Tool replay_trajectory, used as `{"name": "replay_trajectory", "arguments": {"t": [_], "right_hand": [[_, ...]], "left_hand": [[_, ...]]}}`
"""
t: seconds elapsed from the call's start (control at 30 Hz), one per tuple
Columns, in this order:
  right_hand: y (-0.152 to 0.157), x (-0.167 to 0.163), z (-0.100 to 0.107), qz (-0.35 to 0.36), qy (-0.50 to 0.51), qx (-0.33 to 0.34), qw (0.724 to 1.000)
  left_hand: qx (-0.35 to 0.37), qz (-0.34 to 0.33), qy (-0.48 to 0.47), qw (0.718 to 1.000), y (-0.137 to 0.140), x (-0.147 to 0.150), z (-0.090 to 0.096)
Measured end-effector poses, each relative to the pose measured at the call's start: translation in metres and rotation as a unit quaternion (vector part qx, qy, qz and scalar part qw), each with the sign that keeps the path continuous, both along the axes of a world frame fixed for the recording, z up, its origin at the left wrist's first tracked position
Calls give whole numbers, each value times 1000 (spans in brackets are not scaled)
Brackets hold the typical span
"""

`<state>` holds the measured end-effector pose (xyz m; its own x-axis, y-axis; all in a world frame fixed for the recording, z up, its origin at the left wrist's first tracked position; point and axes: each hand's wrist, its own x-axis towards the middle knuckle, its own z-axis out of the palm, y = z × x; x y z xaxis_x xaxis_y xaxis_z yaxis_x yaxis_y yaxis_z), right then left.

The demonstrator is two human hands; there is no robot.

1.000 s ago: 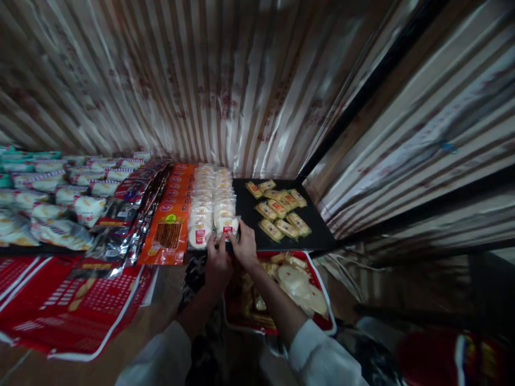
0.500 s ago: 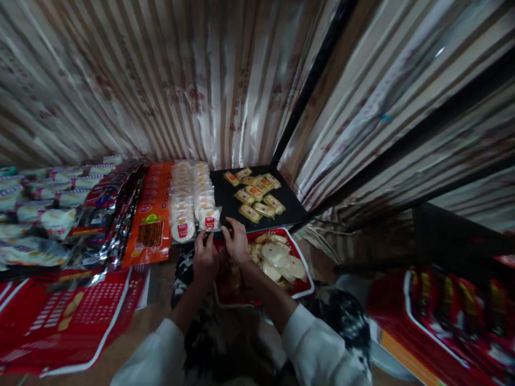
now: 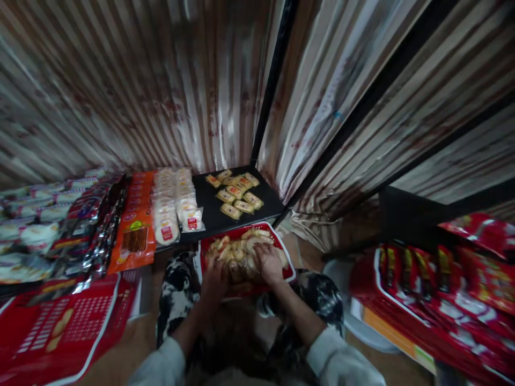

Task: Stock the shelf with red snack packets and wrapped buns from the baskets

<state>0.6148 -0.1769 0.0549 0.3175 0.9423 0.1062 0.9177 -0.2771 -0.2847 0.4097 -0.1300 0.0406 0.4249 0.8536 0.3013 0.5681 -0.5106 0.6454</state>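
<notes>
A red basket with a white rim (image 3: 286,252) sits between my knees, filled with small yellowish wrapped snack packs (image 3: 238,252). Over its left side reaches my left hand (image 3: 215,276), fingers apart and touching the packs, with nothing visibly held. My right hand (image 3: 269,264) lies with spread fingers on pale round packs (image 3: 282,258) at the basket's right side, partly covering them. Just beyond, on the black shelf (image 3: 201,187), are two overlapping rows of clear-wrapped white round packs (image 3: 166,209) with red labels. Several yellow wrapped packs (image 3: 234,194) lie loosely to their right.
Left of the white rows are orange packets (image 3: 134,220), dark shiny packets (image 3: 90,220) and white packets (image 3: 38,236). A red basket (image 3: 60,332) stands at lower left. Another basket (image 3: 380,268) with red packets stands at right. Striped curtain (image 3: 161,96) and black poles (image 3: 270,80) enclose the shelf.
Both hands have left the front white round pack on the shelf and dropped back into the basket, spreading apart. The view has turned slightly right.
</notes>
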Motion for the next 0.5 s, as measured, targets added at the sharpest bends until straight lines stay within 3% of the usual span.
{"name": "replay_trajectory", "arguments": {"t": [0.17, 0.33, 0.5], "right_hand": [[0, -5, 2, 1, 20, 37, 999], [-7, -5, 18, -3, 39, 102, 994], [-7, -1, 37, -103, 118, 131, 979]], "left_hand": [[-26, -16, 5, 1000, -16, 7, 2], [-46, -24, -4, 999, -18, 8, 5], [-75, -10, -8, 997, -16, 11, 16]]}}
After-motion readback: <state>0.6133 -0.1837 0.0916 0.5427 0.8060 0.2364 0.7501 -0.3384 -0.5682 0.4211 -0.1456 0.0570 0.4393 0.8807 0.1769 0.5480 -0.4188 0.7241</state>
